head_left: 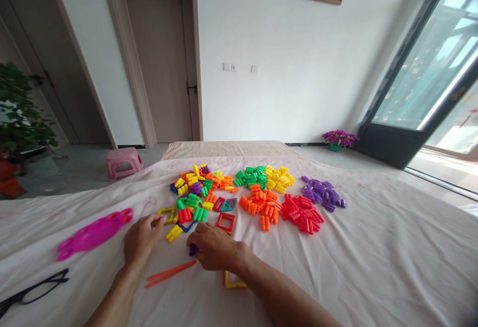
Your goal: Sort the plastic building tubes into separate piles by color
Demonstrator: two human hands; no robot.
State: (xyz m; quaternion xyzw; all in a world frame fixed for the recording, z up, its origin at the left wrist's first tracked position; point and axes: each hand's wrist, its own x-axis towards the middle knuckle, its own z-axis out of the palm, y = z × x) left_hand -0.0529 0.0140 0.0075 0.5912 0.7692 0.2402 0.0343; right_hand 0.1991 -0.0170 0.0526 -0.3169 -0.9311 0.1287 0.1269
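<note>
My left hand (143, 237) is closed, thumb and fingers pressed together at the lower left corner of a yellow square frame (172, 216). Whether its fingertips grip the frame or something smaller, I cannot tell. My right hand (213, 246) points left and is closed on a purple plastic piece (193, 250), mostly hidden under the fingers. Just beyond both hands lies a mixed heap of coloured plastic building pieces (192, 200). A red square frame (225, 222) lies beyond my right hand, and a yellow frame (234, 284) is partly covered by my right forearm.
Sorted piles lie farther right: green (251, 177), yellow (279, 178), orange (261, 203), red (301, 213) and purple (321, 192). Orange sticks (170, 273), a magenta plastic tray (93, 235) and black eyeglasses (41, 287) rest on the creased tablecloth (373, 267).
</note>
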